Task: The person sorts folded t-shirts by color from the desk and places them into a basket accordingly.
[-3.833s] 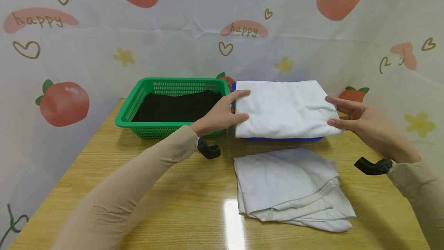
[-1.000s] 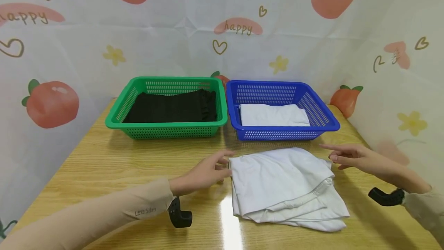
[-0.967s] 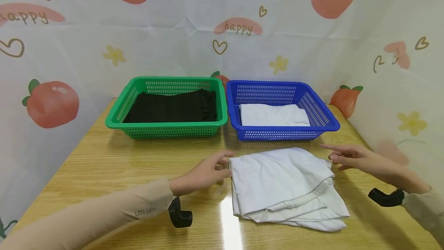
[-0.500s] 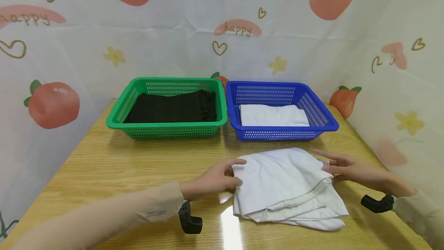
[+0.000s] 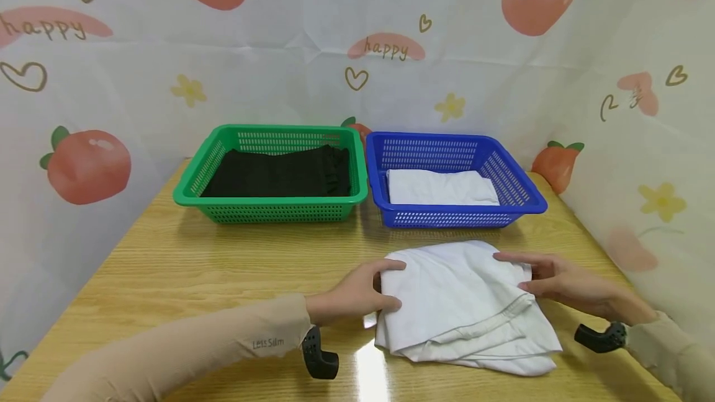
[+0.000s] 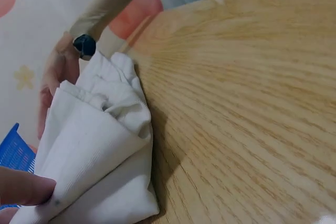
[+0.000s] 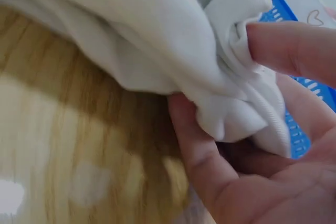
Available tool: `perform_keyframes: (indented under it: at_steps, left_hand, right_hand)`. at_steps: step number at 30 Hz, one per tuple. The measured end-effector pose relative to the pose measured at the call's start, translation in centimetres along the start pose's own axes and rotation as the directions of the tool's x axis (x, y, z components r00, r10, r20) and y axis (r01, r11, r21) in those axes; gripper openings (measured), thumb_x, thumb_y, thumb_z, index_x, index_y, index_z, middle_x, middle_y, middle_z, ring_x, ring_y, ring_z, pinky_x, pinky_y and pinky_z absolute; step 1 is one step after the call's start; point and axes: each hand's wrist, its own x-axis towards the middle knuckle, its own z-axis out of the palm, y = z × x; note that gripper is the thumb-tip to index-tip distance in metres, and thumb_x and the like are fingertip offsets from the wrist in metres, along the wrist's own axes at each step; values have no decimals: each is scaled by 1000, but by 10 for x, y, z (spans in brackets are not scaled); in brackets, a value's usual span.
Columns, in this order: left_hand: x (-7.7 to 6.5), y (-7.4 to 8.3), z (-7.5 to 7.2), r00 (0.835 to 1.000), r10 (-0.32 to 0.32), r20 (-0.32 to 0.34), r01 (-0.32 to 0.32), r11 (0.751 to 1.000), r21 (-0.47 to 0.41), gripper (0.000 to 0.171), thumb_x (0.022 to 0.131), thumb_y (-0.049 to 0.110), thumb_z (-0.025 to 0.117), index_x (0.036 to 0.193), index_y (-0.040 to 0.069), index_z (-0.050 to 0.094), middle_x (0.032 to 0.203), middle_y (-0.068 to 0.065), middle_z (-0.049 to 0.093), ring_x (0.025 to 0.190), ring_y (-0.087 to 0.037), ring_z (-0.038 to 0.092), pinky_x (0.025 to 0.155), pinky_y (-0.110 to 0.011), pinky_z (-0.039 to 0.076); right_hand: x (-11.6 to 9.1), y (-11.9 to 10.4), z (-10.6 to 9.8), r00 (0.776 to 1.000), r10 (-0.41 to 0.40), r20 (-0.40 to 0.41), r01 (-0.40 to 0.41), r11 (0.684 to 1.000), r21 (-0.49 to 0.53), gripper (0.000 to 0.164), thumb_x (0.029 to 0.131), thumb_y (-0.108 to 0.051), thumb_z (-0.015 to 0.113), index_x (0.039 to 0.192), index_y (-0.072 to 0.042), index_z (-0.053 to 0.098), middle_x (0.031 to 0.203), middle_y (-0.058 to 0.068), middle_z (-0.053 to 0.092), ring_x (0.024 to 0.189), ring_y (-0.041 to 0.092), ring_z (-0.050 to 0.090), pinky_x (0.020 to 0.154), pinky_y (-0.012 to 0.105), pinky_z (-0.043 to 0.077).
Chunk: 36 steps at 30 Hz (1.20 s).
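A folded white garment with a stitched seam lies on the table, its lower layers spread unevenly toward the front right. My left hand grips its left edge, thumb and forefinger on top, the other fingers hidden. At the opposite edge, my right hand holds the cloth between thumb and fingers. In the right wrist view, fingers curl under the bunched garment. The left wrist view shows a digit of my left hand on the garment, with the right hand beyond.
Behind the garment stands a blue basket with a folded white cloth inside. To its left, a green basket holds folded black cloth. A printed curtain backs the wooden table.
Earlier, both hands held another folded white cloth over the blue basket; it now lies inside. The hands then came down beside the front garment, moved inward and took hold of its sides.
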Motion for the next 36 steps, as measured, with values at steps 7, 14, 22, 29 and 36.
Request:
perform_keyframes:
  at_steps: [7, 14, 22, 29, 36]
  left_hand:
    - [3, -3, -1, 998, 38, -40, -37, 999, 20, 62, 83, 1, 74, 141, 8, 52, 143, -11, 46, 127, -22, 44, 101, -39, 41]
    - [4, -2, -3, 999, 6, -52, -7, 1000, -19, 63, 85, -2, 72, 143, 6, 49, 142, -14, 45, 121, -23, 49, 96, -39, 45]
    - [3, -2, -10, 999, 29, -25, -32, 988, -152, 63, 86, -7, 69, 144, 6, 47, 136, -16, 50, 108, -25, 61, 83, -36, 54]
    - [-2, 4, -18, 998, 71, -3, -69, 968, -240, 64, 87, -7, 68, 145, 9, 47, 135, -16, 49, 103, -26, 64, 82, -38, 54]
    - [-2, 26, -33, 984, 173, 32, -156, 940, -302, 65, 89, -7, 67, 147, 8, 44, 135, -16, 48, 105, -27, 65, 83, -39, 55]
  right_hand:
    - [8, 1, 4, 1000, -5, 3, 5, 998, 57, 62, 101, 9, 39, 158, -6, 17, 154, -1, 29, 126, 21, 47, 100, 40, 44]
    - [12, -3, 6, 1000, -3, -17, 3, 999, 38, 62, 101, 8, 41, 157, -7, 20, 151, 3, 32, 119, 23, 52, 93, 42, 50]
    - [13, -10, 7, 996, -61, -65, 58, 997, -59, 61, 98, 10, 47, 154, -2, 27, 125, 10, 50, 92, 17, 60, 76, 33, 55]
    - [8, -29, 10, 989, -98, -112, 85, 990, -111, 61, 98, 12, 46, 154, 0, 26, 144, 11, 47, 111, 23, 60, 86, 44, 53]
    - [-4, -63, 9, 982, -100, -157, 66, 976, -208, 63, 99, 10, 46, 156, -7, 26, 149, 13, 42, 123, 25, 53, 92, 40, 50]
